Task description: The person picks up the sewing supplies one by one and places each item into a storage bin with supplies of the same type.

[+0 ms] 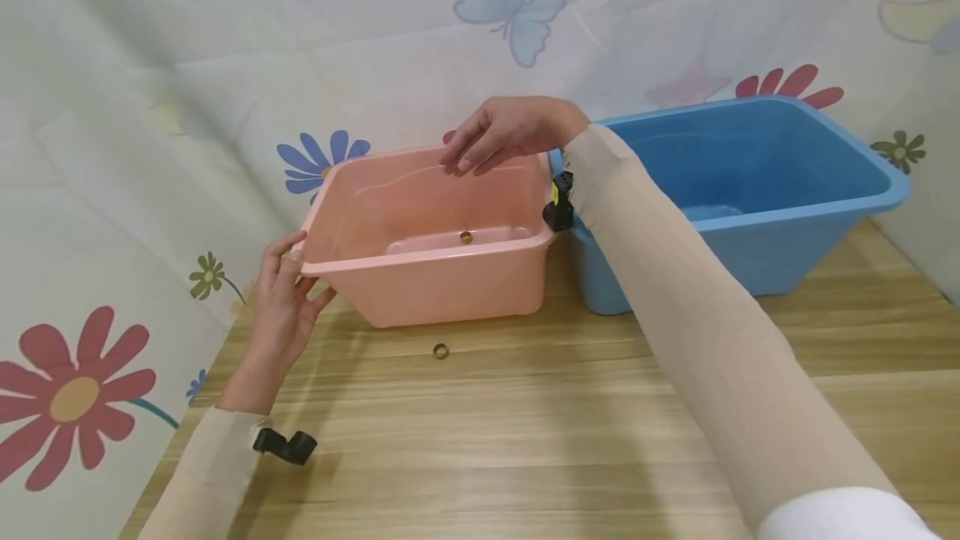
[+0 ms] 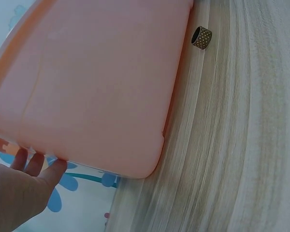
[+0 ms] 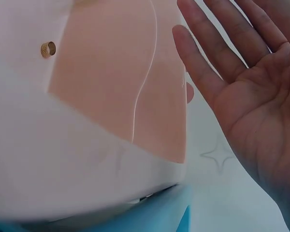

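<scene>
A pink plastic bin stands on the wooden table. At its left end my left hand holds the rim, thumb on top and fingers below; the left wrist view shows the fingertips against the bin's outer wall. My right hand hovers above the bin's back rim with nothing in it, its fingers loosely extended in the right wrist view. One small brass-coloured ring lies on the bin's floor. Another ring, dimpled all over, lies on the table in front of the bin.
A blue plastic bin stands close to the pink bin's right, partly behind my right forearm. Behind both hangs a pale cloth printed with flowers and a butterfly. The wooden tabletop extends toward me.
</scene>
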Available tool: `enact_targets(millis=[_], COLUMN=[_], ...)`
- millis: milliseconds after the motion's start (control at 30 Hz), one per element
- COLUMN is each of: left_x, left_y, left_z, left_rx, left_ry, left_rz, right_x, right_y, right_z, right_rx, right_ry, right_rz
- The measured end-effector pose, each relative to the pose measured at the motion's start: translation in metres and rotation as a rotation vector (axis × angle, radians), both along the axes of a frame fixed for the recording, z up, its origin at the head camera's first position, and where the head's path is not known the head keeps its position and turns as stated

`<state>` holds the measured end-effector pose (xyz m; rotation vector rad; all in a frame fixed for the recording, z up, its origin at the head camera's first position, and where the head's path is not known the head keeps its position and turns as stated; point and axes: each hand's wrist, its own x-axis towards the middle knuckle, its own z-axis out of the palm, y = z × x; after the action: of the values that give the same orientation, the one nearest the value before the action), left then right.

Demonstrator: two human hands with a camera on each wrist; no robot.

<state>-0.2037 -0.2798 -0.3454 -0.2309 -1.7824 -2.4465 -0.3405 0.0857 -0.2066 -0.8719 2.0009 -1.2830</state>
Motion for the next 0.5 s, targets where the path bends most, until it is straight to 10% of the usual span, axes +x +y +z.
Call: enact_targets(millis=[500], left_x=[0.0028], left_y=[0.0], left_z=[0.0006], left_rx=[-0.009], left_ry=[0.004], left_rz=[-0.001], right_x=[0.008], right_y=[-0.002], right_z=[0.0008], right_rx=[0.015], right_ry=[0.124], right_rz=[0.07])
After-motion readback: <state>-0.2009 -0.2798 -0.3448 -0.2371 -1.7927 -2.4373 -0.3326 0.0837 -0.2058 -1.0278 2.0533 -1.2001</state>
